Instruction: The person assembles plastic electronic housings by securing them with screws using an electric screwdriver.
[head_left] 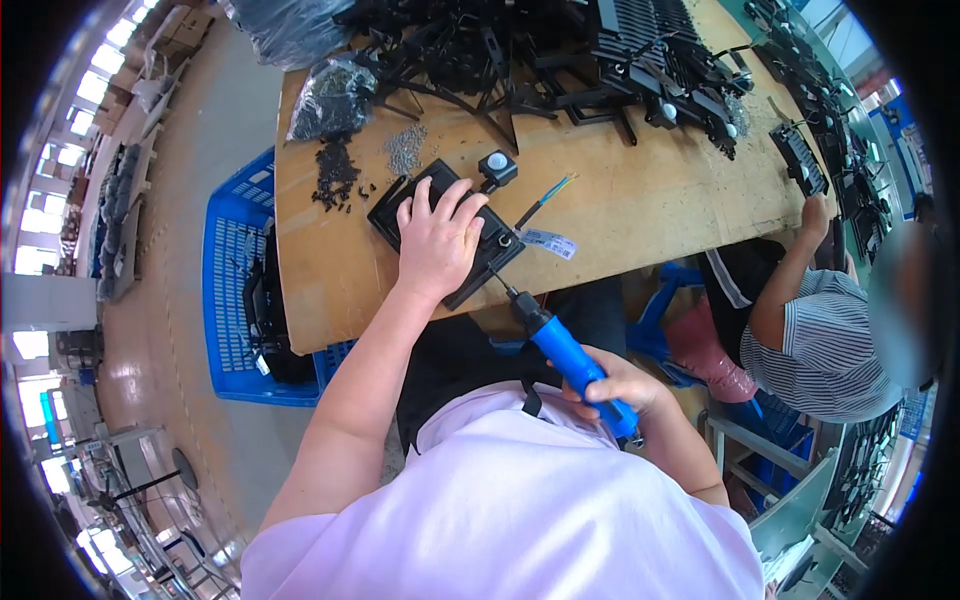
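Note:
My left hand [438, 238] lies on a black floodlight housing [492, 240] at the table's front edge, its fingers spread across the top. A small motion sensor [497, 167] with a white dome sticks out from the housing's far side. From its right side come a short cable [545, 200] with bared coloured wires and a white label [549, 243]. In front of my body, my right hand [622, 385] is wrapped round a blue electric screwdriver [567, 350]. The screwdriver is tilted, and its thin bit points at the housing's near right edge.
Small black screws [336, 172] and silver screws [405, 150] lie in piles beside a plastic bag [335, 98]. Black brackets [480, 60] and finned housings [655, 60] crowd the table's [620, 205] back. A blue crate [238, 300] stands left; a co-worker in a striped shirt [835, 345] sits right.

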